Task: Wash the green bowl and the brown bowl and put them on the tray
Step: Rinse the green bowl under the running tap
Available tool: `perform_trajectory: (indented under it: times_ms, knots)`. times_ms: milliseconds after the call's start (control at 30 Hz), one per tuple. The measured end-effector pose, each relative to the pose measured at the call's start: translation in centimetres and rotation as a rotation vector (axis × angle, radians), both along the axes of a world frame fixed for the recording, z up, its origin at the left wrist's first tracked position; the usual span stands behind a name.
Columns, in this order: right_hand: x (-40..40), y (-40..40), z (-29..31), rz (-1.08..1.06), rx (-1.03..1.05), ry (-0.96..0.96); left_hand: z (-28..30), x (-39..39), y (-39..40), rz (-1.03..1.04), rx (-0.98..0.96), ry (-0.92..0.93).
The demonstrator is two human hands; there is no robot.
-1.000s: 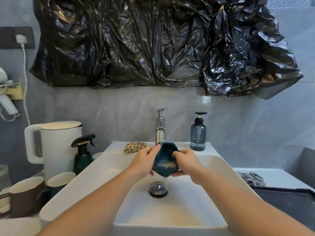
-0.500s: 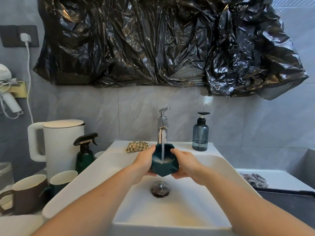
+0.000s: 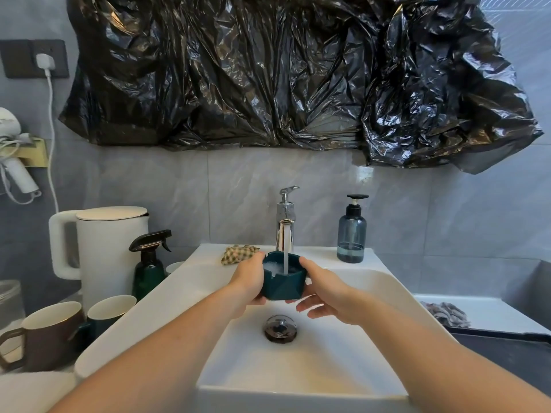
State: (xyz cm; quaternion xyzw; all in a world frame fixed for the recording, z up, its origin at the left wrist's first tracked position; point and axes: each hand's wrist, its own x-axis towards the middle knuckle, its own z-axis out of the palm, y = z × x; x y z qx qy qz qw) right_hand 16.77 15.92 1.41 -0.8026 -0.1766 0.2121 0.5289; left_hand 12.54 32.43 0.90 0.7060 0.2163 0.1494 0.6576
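1. Left hand [image 3: 250, 278] grips green bowl [image 3: 283, 281] at its left wall.
2. Bowl now upright under the running tap [image 3: 285, 225], above the sink [image 3: 372, 281]; rinsing underway.
3. Right hand [image 3: 326, 289] cups the right side.

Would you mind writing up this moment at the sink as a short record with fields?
setting: white sink below a black plastic sheet
held item: green bowl, upright, foam inside
left hand: grips the bowl's left side
right hand: holds the bowl's right side and underside
water: faucet running into the bowl
drain: directly under the bowl
nearby: soap dispenser, checked cloth, spray bottle
progress: green bowl under the stream
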Motion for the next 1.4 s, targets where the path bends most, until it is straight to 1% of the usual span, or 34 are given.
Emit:
perform_trajectory:
  times_ms: [67, 200, 400, 667, 833, 933, 1000, 1067, 1167, 1233, 1333, 1400]
  knots:
    - [-0.1, 0.0, 0.1, 0.005, -0.033, -0.029, 0.1, 0.0, 0.0, 0.018, 0.026, 0.007]
    - [-0.3, 0.2, 0.2, 0.024, -0.122, -0.086, 0.1, -0.1, -0.1, 0.039, 0.137, -0.003]
    - [0.1, 0.2, 0.1, 0.004, -0.056, -0.099, 0.0, 0.5, 0.6, 0.087, 0.209, -0.008]
    - [0.4, 0.4, -0.3, 0.023, -0.069, -0.123, -0.1, 0.7, 0.6, 0.085, 0.248, 0.025]
    - [0.5, 0.5, -0.5, 0.004, -0.072, -0.096, -0.2, 0.8, 0.5, 0.100, 0.276, 0.033]
    - [0.3, 0.4, -0.4, 0.022, -0.072, -0.067, -0.1, 0.8, 0.5, 0.103, 0.258, 0.024]
    - [0.1, 0.3, -0.2, 0.054, -0.058, -0.044, 0.0, 0.8, 0.5, 0.100, 0.212, 0.030]
    - [0.1, 0.2, 0.0, 0.070, -0.032, -0.021, 0.0, 0.6, 0.3, 0.085, 0.154, 0.061]
    - [0.3, 0.1, -0.1, 0.029, -0.028, -0.025, -0.1, 0.2, 0.2, 0.033, 0.093, 0.112]
    - [0.4, 0.1, -0.3, -0.004, -0.035, -0.047, -0.3, 0.0, 0.2, -0.010, 0.149, 0.152]
    - [0.6, 0.0, -0.5, -0.039, -0.039, -0.071, -0.5, -0.1, 0.3, -0.031, 0.334, 0.207]
    - [0.7, 0.0, -0.6, -0.051, -0.043, -0.070, -0.5, 0.0, 0.4, -0.023, 0.406, 0.218]
